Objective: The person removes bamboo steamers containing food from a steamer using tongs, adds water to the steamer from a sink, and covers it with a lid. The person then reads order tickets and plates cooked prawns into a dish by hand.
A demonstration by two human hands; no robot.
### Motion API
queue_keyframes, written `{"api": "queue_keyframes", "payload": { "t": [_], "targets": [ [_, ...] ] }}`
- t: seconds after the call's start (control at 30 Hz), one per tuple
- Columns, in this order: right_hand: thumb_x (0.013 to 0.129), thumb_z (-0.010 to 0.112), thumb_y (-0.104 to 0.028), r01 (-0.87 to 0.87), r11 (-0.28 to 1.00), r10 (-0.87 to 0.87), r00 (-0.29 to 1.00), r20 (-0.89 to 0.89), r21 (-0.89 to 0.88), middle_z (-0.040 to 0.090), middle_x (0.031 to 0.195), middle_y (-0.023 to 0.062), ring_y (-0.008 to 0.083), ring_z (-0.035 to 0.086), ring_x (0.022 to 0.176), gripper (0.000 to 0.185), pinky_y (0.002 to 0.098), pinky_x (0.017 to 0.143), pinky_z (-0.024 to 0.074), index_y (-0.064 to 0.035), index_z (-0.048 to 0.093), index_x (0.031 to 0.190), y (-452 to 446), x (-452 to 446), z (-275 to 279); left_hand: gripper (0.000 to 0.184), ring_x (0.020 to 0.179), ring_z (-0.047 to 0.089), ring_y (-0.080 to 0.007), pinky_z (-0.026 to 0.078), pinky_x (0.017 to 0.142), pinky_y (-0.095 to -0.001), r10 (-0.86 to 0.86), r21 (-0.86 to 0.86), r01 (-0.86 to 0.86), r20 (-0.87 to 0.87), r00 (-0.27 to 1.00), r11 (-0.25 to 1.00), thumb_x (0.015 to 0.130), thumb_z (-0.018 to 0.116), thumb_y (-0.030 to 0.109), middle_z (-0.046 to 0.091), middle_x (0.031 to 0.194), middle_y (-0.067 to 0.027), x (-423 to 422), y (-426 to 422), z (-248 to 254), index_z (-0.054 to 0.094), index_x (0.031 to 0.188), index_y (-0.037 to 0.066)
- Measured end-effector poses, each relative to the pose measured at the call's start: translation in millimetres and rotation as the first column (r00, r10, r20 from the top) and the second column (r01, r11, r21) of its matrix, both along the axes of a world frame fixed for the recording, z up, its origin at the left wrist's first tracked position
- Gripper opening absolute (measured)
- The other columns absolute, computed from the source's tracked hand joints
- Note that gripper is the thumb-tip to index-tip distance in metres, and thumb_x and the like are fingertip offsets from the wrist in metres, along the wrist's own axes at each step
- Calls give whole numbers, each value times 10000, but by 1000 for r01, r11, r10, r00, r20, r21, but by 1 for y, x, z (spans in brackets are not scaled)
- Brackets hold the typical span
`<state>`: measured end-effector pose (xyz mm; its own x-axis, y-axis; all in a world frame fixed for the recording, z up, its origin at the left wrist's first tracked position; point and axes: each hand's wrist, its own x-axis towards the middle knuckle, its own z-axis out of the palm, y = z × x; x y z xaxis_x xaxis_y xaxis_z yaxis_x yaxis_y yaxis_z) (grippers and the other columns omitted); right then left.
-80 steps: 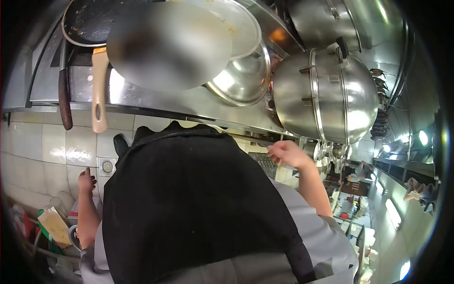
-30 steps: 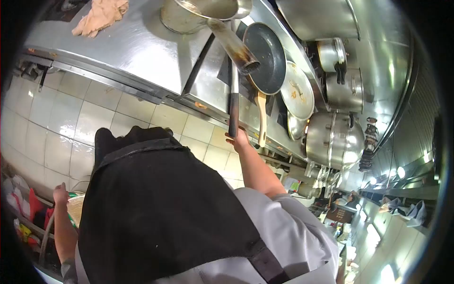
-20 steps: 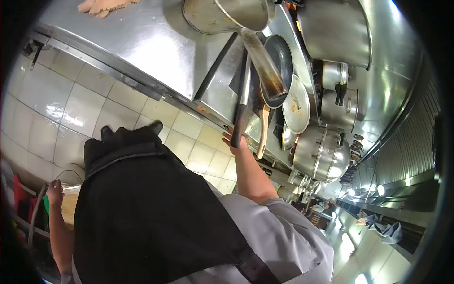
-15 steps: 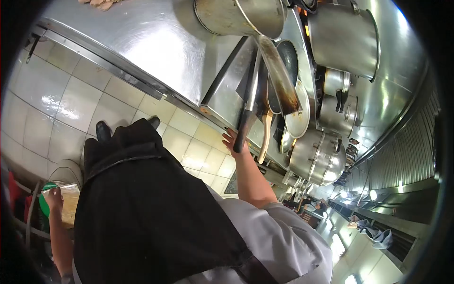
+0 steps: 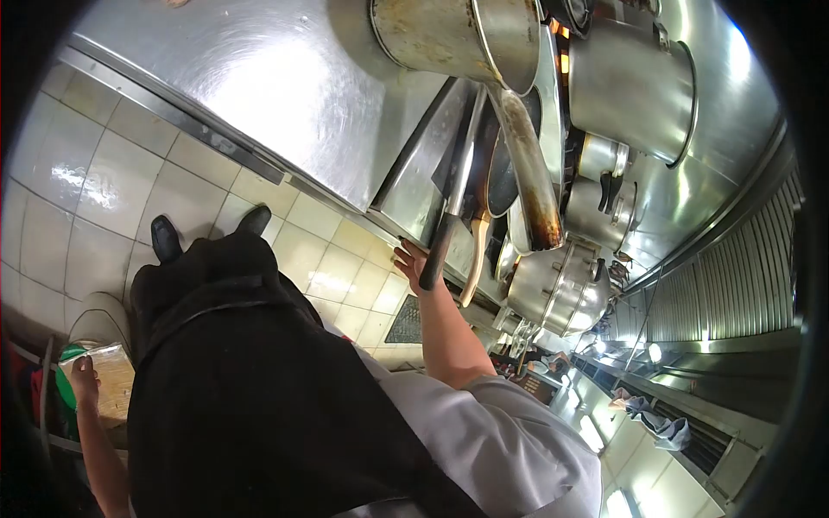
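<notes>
At the lower left, my left hand [image 5: 85, 380] pinches the top edge of a clear plastic-wrapped package [image 5: 110, 384] with something tan inside. The package hangs low beside the black apron [image 5: 259, 388]. A round green thing [image 5: 67, 377] shows behind it. On the other side, my right hand [image 5: 412, 263] is held with its fingers spread by the counter's edge. It is partly hidden behind a dark pan handle [image 5: 440, 250], and whether they touch I cannot tell. A wooden handle [image 5: 475, 259] sticks out close by.
A large pot [image 5: 432, 34] with a scorched long handle [image 5: 531, 173] stands on the steel counter [image 5: 199, 78]. Beyond are a stockpot [image 5: 630, 86], smaller pots and a rounded steel pot [image 5: 557, 289]. Pale tiles [image 5: 121, 181] cover the floor, with a dark grate [image 5: 406, 319].
The view has shifted, bringing the counter and pots slightly lower. My left hand still holds the package; my right hand stays spread by the handles.
</notes>
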<state>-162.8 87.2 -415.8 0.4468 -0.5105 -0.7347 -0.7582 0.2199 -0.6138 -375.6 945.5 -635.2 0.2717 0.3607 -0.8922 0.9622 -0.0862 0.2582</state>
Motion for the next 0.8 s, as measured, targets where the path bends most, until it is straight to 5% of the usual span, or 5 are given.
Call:
{"api": "queue_keyframes", "payload": {
  "t": [0.27,0.37,0.8],
  "targets": [
    [936,644,-207,-37,999,37,999,30,-2,540,1336,140,347,528,1240,510,482,967,487,-10,445,1363,-5,-4,-1,343,545,417,-62,345,447,-241,-17,40,20,-64,998,999,974,577,322,459,666,23,20,-2,34,572,1181,48],
    [935,647,-204,-68,996,68,998,8,-52,554,1320,138,343,533,1236,498,480,963,490,-9,458,1352,8,1,6,386,486,366,-66,288,402,-251,97,2,-97,-17,995,995,963,606,301,425,633,30,1,18,6,536,1251,54],
    [924,667,-241,-85,994,83,996,-27,-75,562,1323,128,317,546,1232,513,454,960,480,-6,477,1338,6,-1,6,329,435,374,-76,291,375,-254,26,42,-26,-9,1000,999,963,583,353,436,625,31,2,19,-8,548,1153,88]
  ]
}}
